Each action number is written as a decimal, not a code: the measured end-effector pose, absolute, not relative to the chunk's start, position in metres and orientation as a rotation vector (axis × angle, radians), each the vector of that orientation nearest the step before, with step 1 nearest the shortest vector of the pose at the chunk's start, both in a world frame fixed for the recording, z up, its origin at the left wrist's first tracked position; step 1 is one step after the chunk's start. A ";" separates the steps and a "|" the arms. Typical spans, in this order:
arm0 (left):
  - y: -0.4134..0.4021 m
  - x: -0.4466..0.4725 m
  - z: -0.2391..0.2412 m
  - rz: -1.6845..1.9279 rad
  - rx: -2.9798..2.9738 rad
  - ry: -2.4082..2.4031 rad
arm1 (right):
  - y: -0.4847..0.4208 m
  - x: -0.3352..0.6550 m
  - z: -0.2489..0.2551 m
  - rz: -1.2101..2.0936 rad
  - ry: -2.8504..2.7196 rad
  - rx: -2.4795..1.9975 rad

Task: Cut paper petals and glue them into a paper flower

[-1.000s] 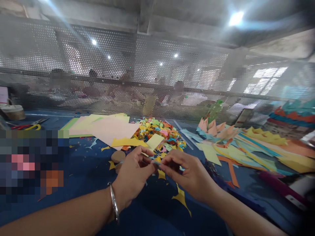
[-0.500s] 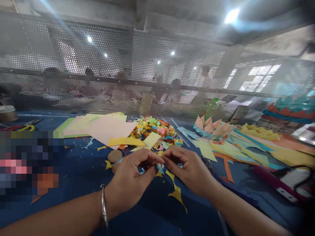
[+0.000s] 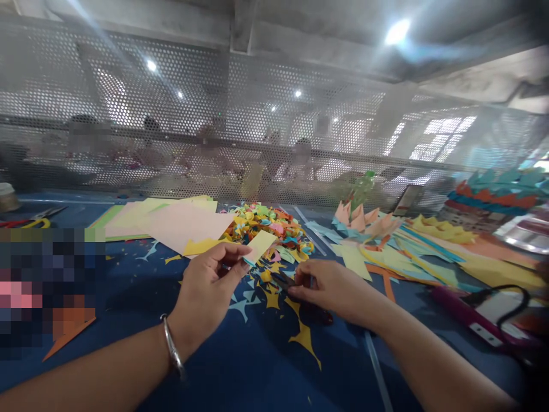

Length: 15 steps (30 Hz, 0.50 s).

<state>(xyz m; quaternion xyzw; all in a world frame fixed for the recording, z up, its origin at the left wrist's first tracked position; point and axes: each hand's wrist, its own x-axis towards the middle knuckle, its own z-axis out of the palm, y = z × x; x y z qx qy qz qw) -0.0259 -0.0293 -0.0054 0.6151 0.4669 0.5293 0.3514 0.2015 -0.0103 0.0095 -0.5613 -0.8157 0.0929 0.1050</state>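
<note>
The left hand (image 3: pixel 206 294) pinches a small light-blue paper piece (image 3: pixel 247 261) above the dark-blue table (image 3: pixel 244 366), before a heap of multicoloured paper scraps (image 3: pixel 268 220). The right hand (image 3: pixel 332 289), half curled, touches dark-bladed scissors (image 3: pixel 282 280); grip unclear.

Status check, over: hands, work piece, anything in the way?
Left hand pinching small blue paper piece. Right hand at dark scissors, grip unclear. Possible clutter: yellow scraps close by.

A: Desk finish?
B: Dark-blue flat desk (image 3: pixel 257 372), smooth.
A: Along far edge?
B: Pale pink flat paper sheet (image 3: pixel 184 222), matt; multicoloured heaped paper scraps (image 3: pixel 274 226), rough; green see-through plastic bottle (image 3: pixel 363 185), glossy.
A: Behind that edge?
B: Grey perforated metal screen (image 3: pixel 171 114). Also silver ring-shaped bangle (image 3: pixel 172 348), shiny metal.
</note>
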 end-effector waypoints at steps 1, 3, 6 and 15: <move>-0.029 -0.026 -0.005 1.363 1.596 1.207 | -0.012 0.200 0.009 0.271 -2.417 -1.671; -0.029 -0.025 -0.004 1.354 1.604 1.204 | -0.012 0.201 0.010 0.247 -2.401 -1.681; -0.028 -0.024 -0.006 1.363 1.610 1.205 | -0.010 0.208 0.015 0.197 -2.319 -1.670; -0.029 -0.023 -0.006 1.377 1.602 1.195 | -0.037 0.277 0.013 0.043 -2.231 -1.834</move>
